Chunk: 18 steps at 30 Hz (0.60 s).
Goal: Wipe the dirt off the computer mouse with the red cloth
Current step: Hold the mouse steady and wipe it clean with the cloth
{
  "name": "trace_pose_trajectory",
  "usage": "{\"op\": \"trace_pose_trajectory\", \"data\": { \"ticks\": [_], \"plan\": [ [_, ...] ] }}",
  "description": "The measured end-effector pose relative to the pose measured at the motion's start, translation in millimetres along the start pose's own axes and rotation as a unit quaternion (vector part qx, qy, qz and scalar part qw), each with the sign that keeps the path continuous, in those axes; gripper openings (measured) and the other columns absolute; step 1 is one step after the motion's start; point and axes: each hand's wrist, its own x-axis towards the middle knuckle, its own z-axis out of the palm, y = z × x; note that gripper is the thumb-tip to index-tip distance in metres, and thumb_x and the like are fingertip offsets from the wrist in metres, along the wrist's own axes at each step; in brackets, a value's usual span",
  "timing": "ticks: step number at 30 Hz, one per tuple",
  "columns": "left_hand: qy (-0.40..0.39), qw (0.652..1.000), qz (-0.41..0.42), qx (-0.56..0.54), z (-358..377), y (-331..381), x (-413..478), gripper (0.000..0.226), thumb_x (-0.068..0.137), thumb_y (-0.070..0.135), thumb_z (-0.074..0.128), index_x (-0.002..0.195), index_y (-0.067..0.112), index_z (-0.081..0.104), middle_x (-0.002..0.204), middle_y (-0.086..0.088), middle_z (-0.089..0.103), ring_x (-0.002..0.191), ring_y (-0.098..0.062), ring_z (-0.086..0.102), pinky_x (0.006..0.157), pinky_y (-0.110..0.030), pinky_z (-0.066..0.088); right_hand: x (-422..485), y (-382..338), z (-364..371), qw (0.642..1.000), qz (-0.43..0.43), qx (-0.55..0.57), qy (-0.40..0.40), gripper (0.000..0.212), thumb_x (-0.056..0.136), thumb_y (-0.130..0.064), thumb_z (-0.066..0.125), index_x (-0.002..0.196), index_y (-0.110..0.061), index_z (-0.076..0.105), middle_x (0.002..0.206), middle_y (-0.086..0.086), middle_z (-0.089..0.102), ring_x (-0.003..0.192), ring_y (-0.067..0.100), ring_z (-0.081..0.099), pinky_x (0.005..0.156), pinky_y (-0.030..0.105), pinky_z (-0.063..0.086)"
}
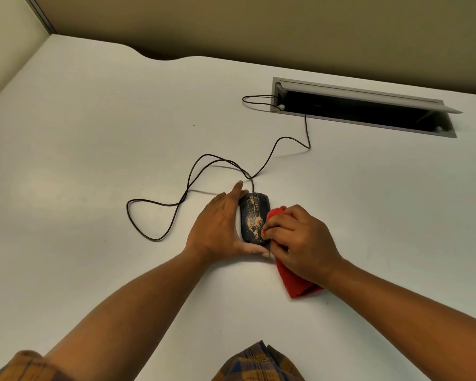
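A: Where is the computer mouse [254, 218] right now?

B: On the white tabletop [94, 133], roughly at its middle, lying lengthways away from the person. Its black cable [188, 185] loops off to the left and then runs back to the open cable slot [363, 110] at the far right.

A: Is it being held?

B: The left hand [217, 229] braces it. The palm rests against the mouse's left flank, the thumb wraps round the near end, and the fingers [238, 189] lie straight along the side, close together, reaching past the front.

A: And the red cloth [293, 279]?

B: Bunched in the right hand [300, 240]. Those fingers [275, 226] are curled tight on a wad of it, pressed against the mouse's right edge. The rest of the cloth trails under the wrist onto the tabletop.

A: How much of the wiping looks done?

B: Very little, I judge. Tan, sandy dirt [254, 222] covers much of the top shell: a streak down the middle past the wheel, a thicker patch toward the near end, and speckles on the left button. The cloth touches only the right rim.

A: So what remains?

B: Nearly all of it, by the look of things. The whole upper face needs passes, likely the wheel groove too. I cannot tell whether the sides under the hands are dirty.
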Motion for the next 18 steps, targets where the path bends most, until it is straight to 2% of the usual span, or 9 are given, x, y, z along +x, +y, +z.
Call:
{"op": "trace_pose_trajectory", "data": {
  "ticks": [5,9,15,18],
  "plan": [
    [-0.002,1.0,0.001,0.002,-1,0,1,0.149,0.041,0.095,0.061,0.155,0.015,0.008,0.149,0.005,0.044,0.134,-0.016,0.042,0.112,-0.037,0.035,1,-1,-1,0.999,-0.033,-0.015,0.009,0.015,0.09,-0.026,0.064,0.093,-0.017,0.077,0.101,-0.004,0.073,0.088,0.026,0.06,0.065,0.036,0.051],
    [-0.002,1.0,-0.001,0.004,-1,0,1,0.149,0.04,0.096,0.06,0.155,0.016,0.008,0.148,0.003,0.045,0.133,-0.017,0.043,0.111,-0.038,0.036,-6,2,1,0.997,-0.06,-0.033,-0.019,0.019,0.091,-0.027,0.063,0.097,-0.014,0.076,0.103,0.0,0.073,0.09,0.03,0.061,0.066,0.038,0.054],
    [-0.006,1.0,-0.002,0.005,-1,0,2,0.149,0.04,0.097,0.058,0.155,0.018,0.007,0.15,0.004,0.043,0.135,-0.017,0.041,0.112,-0.037,0.035,-4,4,-4,0.998,-0.05,-0.031,-0.007,0.02,0.092,-0.024,0.061,0.096,-0.013,0.077,0.104,0.0,0.073,0.093,0.03,0.06,0.071,0.036,0.054],
    [-0.003,1.0,0.0,0.006,0,0,1,0.149,0.04,0.096,0.06,0.155,0.016,0.01,0.149,0.005,0.044,0.134,-0.016,0.042,0.112,-0.037,0.035,-8,2,1,0.998,-0.05,-0.026,-0.014,0.021,0.091,-0.025,0.061,0.098,-0.013,0.076,0.105,0.0,0.073,0.093,0.03,0.061,0.069,0.038,0.055]
  ]
}}
